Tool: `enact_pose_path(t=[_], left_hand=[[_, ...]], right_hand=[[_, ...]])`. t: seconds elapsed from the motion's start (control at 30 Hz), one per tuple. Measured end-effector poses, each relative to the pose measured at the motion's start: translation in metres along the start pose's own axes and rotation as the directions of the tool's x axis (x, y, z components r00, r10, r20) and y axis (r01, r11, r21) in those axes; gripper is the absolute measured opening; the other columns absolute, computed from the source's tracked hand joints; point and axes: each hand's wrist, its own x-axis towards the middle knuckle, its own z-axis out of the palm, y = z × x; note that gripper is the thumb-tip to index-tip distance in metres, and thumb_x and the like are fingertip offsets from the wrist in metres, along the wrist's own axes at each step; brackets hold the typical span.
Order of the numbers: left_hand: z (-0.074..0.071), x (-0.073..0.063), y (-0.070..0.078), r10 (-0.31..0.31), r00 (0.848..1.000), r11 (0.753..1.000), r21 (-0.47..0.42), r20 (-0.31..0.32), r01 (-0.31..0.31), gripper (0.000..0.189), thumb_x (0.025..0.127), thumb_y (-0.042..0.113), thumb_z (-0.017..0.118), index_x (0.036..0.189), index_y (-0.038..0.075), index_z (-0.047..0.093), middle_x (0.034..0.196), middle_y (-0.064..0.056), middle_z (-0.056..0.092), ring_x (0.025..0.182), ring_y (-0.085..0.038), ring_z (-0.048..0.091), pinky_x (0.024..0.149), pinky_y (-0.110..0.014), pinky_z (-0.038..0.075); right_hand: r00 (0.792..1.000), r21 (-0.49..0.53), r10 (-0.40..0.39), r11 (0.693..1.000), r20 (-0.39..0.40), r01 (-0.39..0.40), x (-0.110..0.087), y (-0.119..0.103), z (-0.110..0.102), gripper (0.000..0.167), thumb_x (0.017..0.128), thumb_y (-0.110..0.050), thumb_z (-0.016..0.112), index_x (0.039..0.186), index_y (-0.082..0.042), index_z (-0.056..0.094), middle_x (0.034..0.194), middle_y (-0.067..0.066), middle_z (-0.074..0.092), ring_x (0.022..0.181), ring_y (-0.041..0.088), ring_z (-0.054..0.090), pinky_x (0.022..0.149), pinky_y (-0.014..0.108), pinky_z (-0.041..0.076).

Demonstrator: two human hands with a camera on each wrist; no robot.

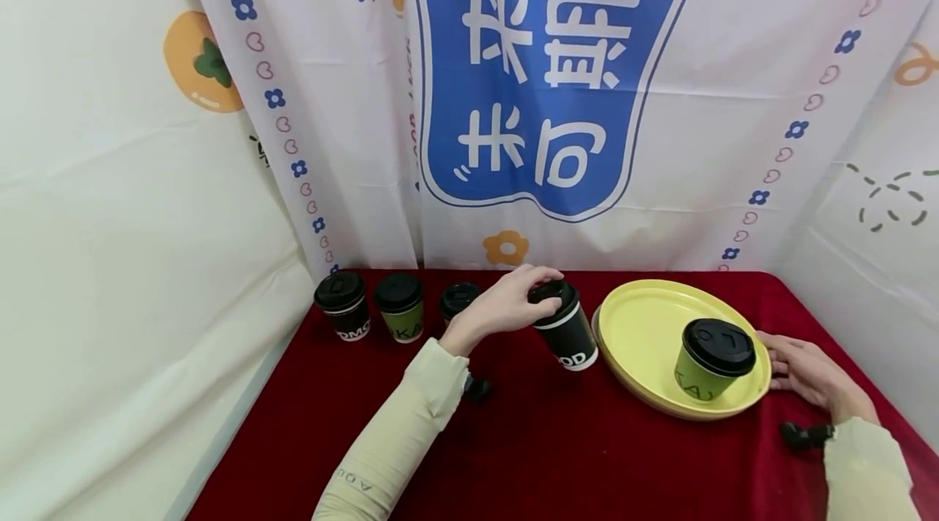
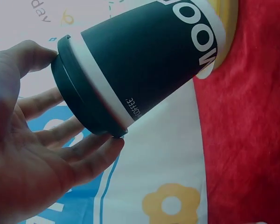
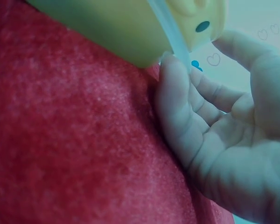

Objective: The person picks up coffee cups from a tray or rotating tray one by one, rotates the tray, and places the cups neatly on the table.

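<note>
Right now, the left hand [image 1: 506, 302] grips a black cup [image 1: 570, 337] by its lid [image 2: 81, 93], thumb on one side and fingers on the other; the cup tilts, its base towards the yellow plate [image 1: 645, 325]. The right hand [image 1: 810, 374] has its fingers curled on that plate's rim, near the desk's right edge. The step seems to be bringing the cup to the plate; I would level it first, lift the base clear of the rim and set it down on the bare left part, away from the green cup [image 1: 706, 374]. Holding by the lid alone risks popping it off, so a slow, even lift suits, with the rim kept steady. Whether the cup's base touches the desk [image 1: 557, 456] is hard to tell, and how far the right fingers reach under the plate is hidden. Towards the desk's far left corner stand another black cup [image 1: 349, 317] and another green cup [image 1: 403, 321]; beside them, a dark-lidded cup [image 1: 458, 297] is mostly hidden by the left arm.
</note>
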Motion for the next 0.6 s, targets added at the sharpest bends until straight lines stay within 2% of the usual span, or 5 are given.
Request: enact_pose_path(t=[0.2, 0.43, 0.53, 0.6], left_hand=[[-0.007, -0.016, -0.007, -0.033, 0.999, 0.999, 0.008, 0.023, 0.033, 0.043, 0.094, 0.040, 0.060, 0.136, 0.031, 0.055, 0.136, 0.001, 0.053, 0.120, -0.016, 0.053, 0.100, -0.040, 0.050], [-0.019, -0.034, -0.024, -0.015, 0.999, 0.996, 0.086, 0.035, 0.012, 0.044, 0.095, 0.040, 0.059, 0.137, 0.028, 0.055, 0.137, -0.001, 0.053, 0.122, -0.016, 0.053, 0.104, -0.040, 0.046], [-0.026, -0.042, -0.031, -0.029, 0.999, 0.993, 0.112, 0.041, 0.024, 0.045, 0.095, 0.041, 0.058, 0.137, 0.027, 0.055, 0.136, -0.001, 0.053, 0.117, -0.014, 0.054, 0.101, -0.038, 0.048], [-0.031, -0.048, -0.035, -0.044, 0.997, 0.995, 0.094, 0.056, 0.039, 0.044, 0.095, 0.039, 0.059, 0.137, 0.026, 0.055, 0.134, -0.002, 0.053, 0.109, -0.015, 0.059, 0.091, -0.036, 0.053]], right_hand=[[1.000, -0.004, 0.002, 1.000, -0.018, -0.002, -0.001, -0.001, 0.002, 0.030, 0.107, -0.032, 0.040, 0.100, -0.038, 0.069, 0.091, -0.010, 0.072, 0.082, 0.005, 0.068, 0.071, 0.032, 0.059], [1.000, 0.013, -0.009, 1.000, -0.013, 0.009, -0.002, -0.002, 0.002, 0.032, 0.107, -0.031, 0.040, 0.099, -0.035, 0.071, 0.092, -0.010, 0.073, 0.083, 0.006, 0.069, 0.072, 0.032, 0.059], [1.000, 0.033, -0.018, 0.999, -0.001, 0.018, -0.001, -0.002, 0.002, 0.033, 0.107, -0.029, 0.040, 0.100, -0.035, 0.072, 0.093, -0.010, 0.073, 0.084, 0.006, 0.069, 0.073, 0.032, 0.059], [1.000, 0.044, -0.024, 0.999, 0.010, 0.023, -0.001, -0.001, 0.001, 0.034, 0.107, -0.027, 0.040, 0.101, -0.036, 0.072, 0.094, -0.010, 0.074, 0.085, 0.006, 0.069, 0.073, 0.032, 0.059]])
